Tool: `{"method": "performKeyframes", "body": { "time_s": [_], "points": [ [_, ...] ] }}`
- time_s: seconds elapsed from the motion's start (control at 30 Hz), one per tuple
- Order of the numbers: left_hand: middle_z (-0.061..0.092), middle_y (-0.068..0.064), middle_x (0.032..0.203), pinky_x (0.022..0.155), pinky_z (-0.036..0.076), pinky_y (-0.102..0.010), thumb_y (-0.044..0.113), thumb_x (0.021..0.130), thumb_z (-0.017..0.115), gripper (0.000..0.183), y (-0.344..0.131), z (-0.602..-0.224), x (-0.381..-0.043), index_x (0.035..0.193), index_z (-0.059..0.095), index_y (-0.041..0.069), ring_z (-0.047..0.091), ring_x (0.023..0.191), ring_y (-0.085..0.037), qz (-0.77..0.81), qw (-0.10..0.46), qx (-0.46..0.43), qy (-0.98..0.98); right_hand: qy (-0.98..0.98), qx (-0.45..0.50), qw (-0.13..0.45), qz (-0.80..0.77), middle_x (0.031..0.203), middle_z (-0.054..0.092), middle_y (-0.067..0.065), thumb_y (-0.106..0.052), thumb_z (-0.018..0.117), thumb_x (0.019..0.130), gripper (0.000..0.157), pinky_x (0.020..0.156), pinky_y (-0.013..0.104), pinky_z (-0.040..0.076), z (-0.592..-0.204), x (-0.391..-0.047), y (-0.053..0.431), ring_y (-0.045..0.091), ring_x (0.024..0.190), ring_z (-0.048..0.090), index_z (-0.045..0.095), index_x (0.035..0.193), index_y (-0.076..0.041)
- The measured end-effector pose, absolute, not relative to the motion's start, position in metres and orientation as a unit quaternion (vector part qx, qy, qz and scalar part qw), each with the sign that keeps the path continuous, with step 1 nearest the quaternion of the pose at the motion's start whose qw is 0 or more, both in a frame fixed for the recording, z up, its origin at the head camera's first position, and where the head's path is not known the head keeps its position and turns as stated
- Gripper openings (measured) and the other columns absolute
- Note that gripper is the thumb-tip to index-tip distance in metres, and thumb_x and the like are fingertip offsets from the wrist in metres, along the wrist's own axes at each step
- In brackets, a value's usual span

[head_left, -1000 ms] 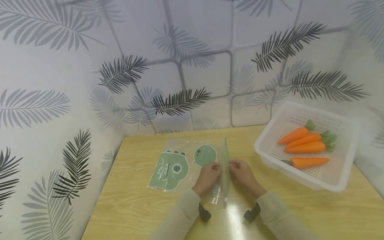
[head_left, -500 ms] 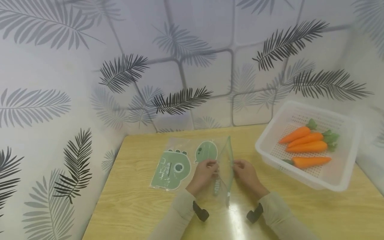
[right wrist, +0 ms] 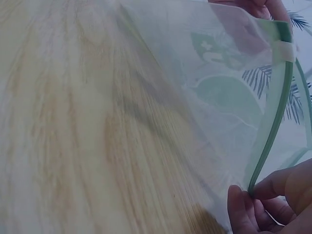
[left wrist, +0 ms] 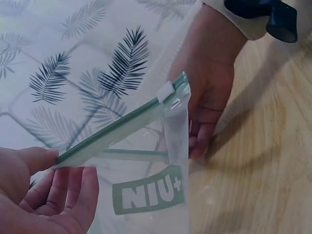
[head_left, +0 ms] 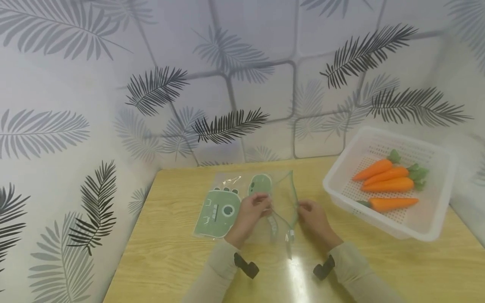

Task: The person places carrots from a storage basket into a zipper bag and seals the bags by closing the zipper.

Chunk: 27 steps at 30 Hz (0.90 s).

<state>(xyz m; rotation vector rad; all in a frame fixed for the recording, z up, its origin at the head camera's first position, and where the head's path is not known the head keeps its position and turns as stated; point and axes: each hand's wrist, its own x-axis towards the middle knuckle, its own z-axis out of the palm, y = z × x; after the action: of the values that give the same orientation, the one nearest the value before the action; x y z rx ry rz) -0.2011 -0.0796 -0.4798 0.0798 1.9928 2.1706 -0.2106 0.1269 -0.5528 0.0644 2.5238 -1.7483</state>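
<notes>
A clear zipper bag (head_left: 217, 212) with a green cartoon dinosaur print lies on the table, its mouth toward the right and spread apart. My left hand (head_left: 251, 212) pinches one green edge of the mouth between thumb and fingers. The opposite edge is pinched by my right hand (head_left: 315, 219). In the left wrist view, a white slider (left wrist: 166, 91) sits at the end of the green zip strip, above a green "NIU+" label (left wrist: 148, 190). Nothing shows inside the bag.
A white perforated plastic basket (head_left: 382, 225) stands at the right of the wooden table (head_left: 159, 261). Several orange carrots (head_left: 392, 204) with green tops lie in it. A leaf-patterned wall covering (head_left: 261, 130) rises behind the table and along its left side.
The bag's mouth has gone from nearly closed to wide apart. My left hand has moved left with its edge, and my right hand slightly right.
</notes>
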Motion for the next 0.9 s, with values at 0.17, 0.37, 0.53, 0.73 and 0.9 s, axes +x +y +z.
{"method": "performKeyframes", "body": {
  "time_s": [0.17, 0.37, 0.53, 0.73, 0.9],
  "points": [
    [0.058, -0.013, 0.098, 0.08, 0.049, -0.035, 0.013, 0.084, 0.06, 0.03, -0.084, -0.46, -0.192, 0.109, 0.053, -0.003, 0.055, 0.096, -0.037, 0.744, 0.08, 0.049, 0.662, 0.816, 0.024, 0.035, -0.576, 0.105, 0.057, 0.015, -0.015, 0.05, 0.089, 0.027, 0.079, 0.035, 0.048, -0.554, -0.212, 0.128, 0.026, 0.093, 0.055, 0.053, 0.112, -0.001],
    [0.057, -0.015, 0.1, 0.078, 0.05, -0.033, 0.02, 0.082, 0.063, 0.032, -0.086, -0.458, -0.191, 0.106, 0.054, 0.0, 0.058, 0.09, -0.028, 0.748, 0.051, 0.058, 0.659, 0.797, 0.034, 0.037, -0.602, 0.104, 0.057, 0.016, -0.015, 0.05, 0.089, 0.028, 0.073, 0.031, 0.05, -0.553, -0.215, 0.126, 0.026, 0.087, 0.057, 0.051, 0.112, 0.0],
    [0.057, -0.016, 0.099, 0.077, 0.05, -0.033, 0.024, 0.08, 0.065, 0.034, -0.086, -0.451, -0.186, 0.104, 0.055, 0.001, 0.059, 0.083, -0.023, 0.753, 0.038, 0.065, 0.654, 0.793, 0.039, 0.038, -0.607, 0.103, 0.057, 0.015, -0.018, 0.051, 0.089, 0.028, 0.073, 0.029, 0.05, -0.551, -0.215, 0.127, 0.025, 0.086, 0.057, 0.052, 0.111, 0.0],
    [0.057, -0.015, 0.097, 0.076, 0.051, -0.034, 0.02, 0.08, 0.065, 0.031, -0.086, -0.433, -0.172, 0.103, 0.055, 0.0, 0.06, 0.082, -0.024, 0.757, 0.033, 0.082, 0.648, 0.793, 0.033, 0.05, -0.606, 0.1, 0.059, 0.013, -0.022, 0.052, 0.089, 0.029, 0.074, 0.03, 0.049, -0.549, -0.213, 0.131, 0.023, 0.087, 0.057, 0.054, 0.11, -0.002],
    [0.057, -0.016, 0.097, 0.075, 0.051, -0.035, 0.021, 0.081, 0.065, 0.032, -0.086, -0.426, -0.162, 0.103, 0.056, 0.0, 0.059, 0.082, -0.029, 0.749, 0.028, 0.092, 0.655, 0.789, 0.018, 0.06, -0.611, 0.102, 0.059, 0.014, -0.023, 0.054, 0.088, 0.031, 0.078, 0.033, 0.049, -0.547, -0.211, 0.131, 0.023, 0.087, 0.059, 0.054, 0.111, -0.002]
  ]
}}
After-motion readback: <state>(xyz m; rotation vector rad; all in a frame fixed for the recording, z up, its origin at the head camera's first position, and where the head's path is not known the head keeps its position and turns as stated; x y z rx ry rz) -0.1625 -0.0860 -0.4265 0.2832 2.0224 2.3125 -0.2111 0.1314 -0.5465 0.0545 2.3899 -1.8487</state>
